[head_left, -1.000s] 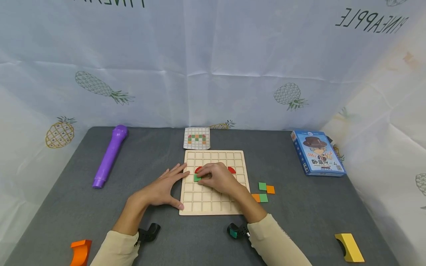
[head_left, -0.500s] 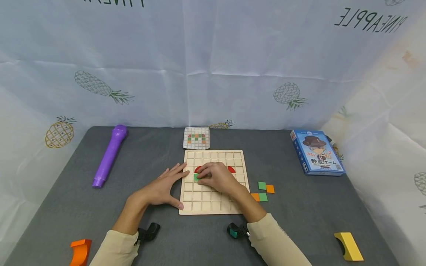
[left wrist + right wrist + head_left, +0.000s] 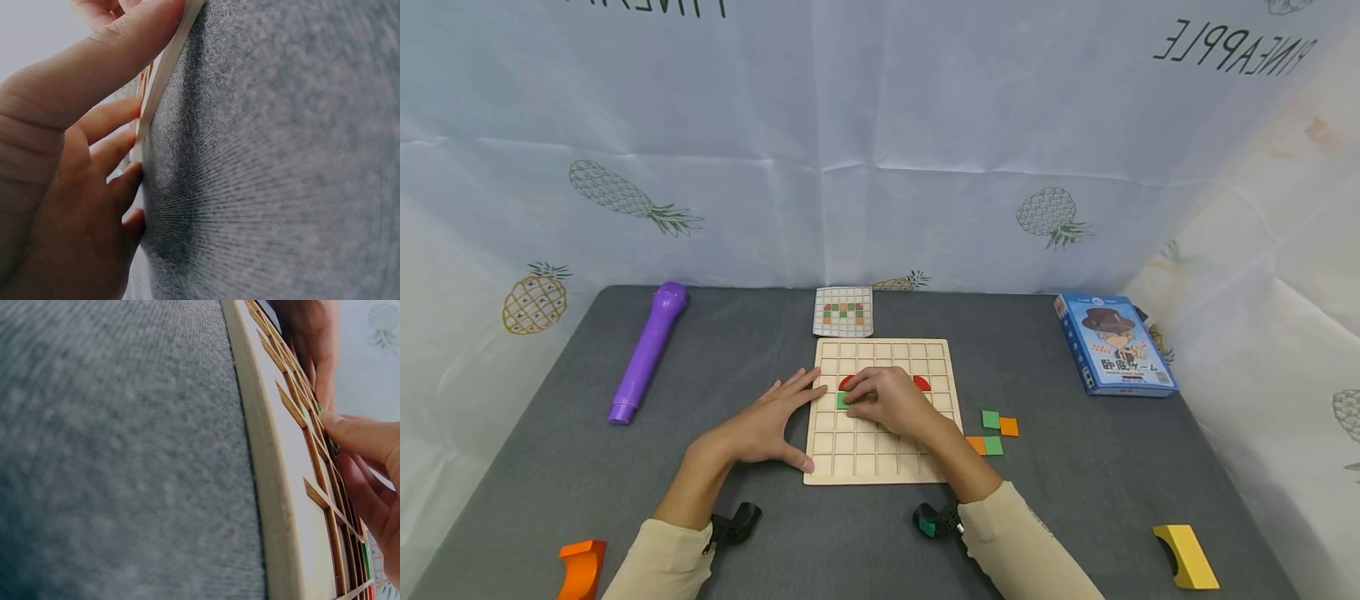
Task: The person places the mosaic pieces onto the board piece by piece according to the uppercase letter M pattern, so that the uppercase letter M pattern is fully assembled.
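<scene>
A wooden grid board (image 3: 872, 463) lies flat on the grey table. My left hand (image 3: 766, 427) spreads over its left side, fingertips on the far part of that edge and thumb at the near left corner. The left wrist view shows the thumb (image 3: 119, 59) against the board's rim. My right hand (image 3: 891, 402) reaches over the board from the right and pinches a green square tile (image 3: 843, 401) in a cell near the left side. Red rounded pieces (image 3: 922, 383) show above and beside the right hand, which hides the cells between them.
Loose green (image 3: 991, 419) and orange (image 3: 1010, 427) tiles lie right of the board. A patterned grid card (image 3: 843, 312) sits behind it. Further out are a purple microphone-shaped stick (image 3: 649, 354), a blue game box (image 3: 1116, 346), an orange curved block (image 3: 582, 569) and a yellow arch block (image 3: 1186, 557).
</scene>
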A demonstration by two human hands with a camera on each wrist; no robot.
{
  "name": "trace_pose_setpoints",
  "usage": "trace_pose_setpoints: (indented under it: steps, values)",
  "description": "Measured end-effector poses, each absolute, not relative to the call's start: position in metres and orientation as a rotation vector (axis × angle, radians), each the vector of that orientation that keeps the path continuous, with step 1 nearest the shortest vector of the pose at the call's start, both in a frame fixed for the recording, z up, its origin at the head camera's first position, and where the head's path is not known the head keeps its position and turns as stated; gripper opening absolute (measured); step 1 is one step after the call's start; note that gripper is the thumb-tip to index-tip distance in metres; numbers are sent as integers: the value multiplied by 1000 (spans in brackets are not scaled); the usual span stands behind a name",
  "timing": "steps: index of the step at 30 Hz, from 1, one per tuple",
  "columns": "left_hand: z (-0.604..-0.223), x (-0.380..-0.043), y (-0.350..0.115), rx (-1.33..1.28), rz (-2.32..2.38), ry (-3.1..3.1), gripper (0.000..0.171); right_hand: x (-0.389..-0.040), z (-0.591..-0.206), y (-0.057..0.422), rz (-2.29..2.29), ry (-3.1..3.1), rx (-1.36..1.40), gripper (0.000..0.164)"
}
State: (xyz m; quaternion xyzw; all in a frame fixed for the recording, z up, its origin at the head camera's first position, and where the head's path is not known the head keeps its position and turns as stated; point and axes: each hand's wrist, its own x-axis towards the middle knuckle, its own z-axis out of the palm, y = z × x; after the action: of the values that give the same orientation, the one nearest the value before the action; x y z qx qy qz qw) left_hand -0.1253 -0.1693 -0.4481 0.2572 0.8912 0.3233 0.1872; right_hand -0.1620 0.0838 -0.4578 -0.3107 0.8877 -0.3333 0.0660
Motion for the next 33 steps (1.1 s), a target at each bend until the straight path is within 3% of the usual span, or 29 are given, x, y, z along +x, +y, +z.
trace_pose_setpoints:
  steps: [20, 33]
  values:
    - [-449, -125, -169, 707, 907, 2505, 112, -164, -448, 105, -1261, 2477, -990, 27]
    - [-449, -124, -169, 705, 920, 2511, 112, -161, -438, 147, -1301, 2440, -939, 34]
